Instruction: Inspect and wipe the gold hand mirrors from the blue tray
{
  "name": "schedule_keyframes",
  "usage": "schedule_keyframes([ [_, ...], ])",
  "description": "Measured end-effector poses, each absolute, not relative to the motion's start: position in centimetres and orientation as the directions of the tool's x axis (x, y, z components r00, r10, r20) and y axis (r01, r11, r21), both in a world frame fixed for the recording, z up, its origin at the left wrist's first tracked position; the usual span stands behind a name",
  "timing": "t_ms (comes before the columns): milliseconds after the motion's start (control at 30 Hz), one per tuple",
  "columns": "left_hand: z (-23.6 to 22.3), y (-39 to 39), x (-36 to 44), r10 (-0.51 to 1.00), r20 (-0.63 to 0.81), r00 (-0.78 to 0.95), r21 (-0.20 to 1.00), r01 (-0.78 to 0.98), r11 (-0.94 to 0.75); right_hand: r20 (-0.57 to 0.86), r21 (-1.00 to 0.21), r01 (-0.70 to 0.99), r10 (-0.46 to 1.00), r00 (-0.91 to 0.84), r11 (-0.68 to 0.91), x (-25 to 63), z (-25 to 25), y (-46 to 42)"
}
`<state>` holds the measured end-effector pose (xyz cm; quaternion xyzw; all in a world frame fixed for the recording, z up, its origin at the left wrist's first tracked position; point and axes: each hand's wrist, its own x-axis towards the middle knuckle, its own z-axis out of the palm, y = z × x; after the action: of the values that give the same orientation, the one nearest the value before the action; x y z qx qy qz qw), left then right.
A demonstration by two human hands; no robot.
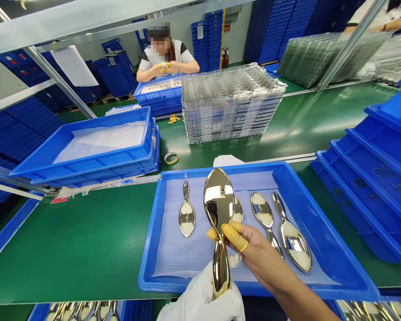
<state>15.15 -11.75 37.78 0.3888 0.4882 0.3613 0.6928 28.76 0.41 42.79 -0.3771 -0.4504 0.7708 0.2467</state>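
Note:
My left hand [203, 296], in a white glove, wraps round the lower handle of a shiny gold hairbrush-shaped piece [218, 191]. The piece stands upright over a blue tray [147, 249], its mirror-like face towards me with faint lettering on it. My right hand [250, 243], with yellow finger cots, pinches it at the neck. In the tray, on a white liner [173, 263], similar pieces lie flat: one at the left [186, 218], two at the right [262, 209] [296, 245], and another [238, 209] partly hidden behind the held piece.
Stacked blue trays stand at the left [87, 156] and right [364, 191]. A tape roll [171, 158] and a pile of clear plastic trays [234, 107] lie beyond. Across the green bench a co-worker [167, 53] handles something small. More gold pieces [83, 310] fill a lower tray.

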Motion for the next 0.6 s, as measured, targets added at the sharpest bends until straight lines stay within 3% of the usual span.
schedule_keyframes([
  [233,38.6,-12.5,14.9,0.873,-0.416,0.257,0.887,-0.096,0.451,-0.32,-0.886,-0.086,0.736,-0.597,-0.455,27.8,43.6,0.7],
  [600,37.5,-12.1,15.8,0.883,-0.381,0.274,0.867,-0.227,0.444,-0.319,-0.916,-0.036,0.782,-0.536,-0.399,27.5,43.4,1.4],
])
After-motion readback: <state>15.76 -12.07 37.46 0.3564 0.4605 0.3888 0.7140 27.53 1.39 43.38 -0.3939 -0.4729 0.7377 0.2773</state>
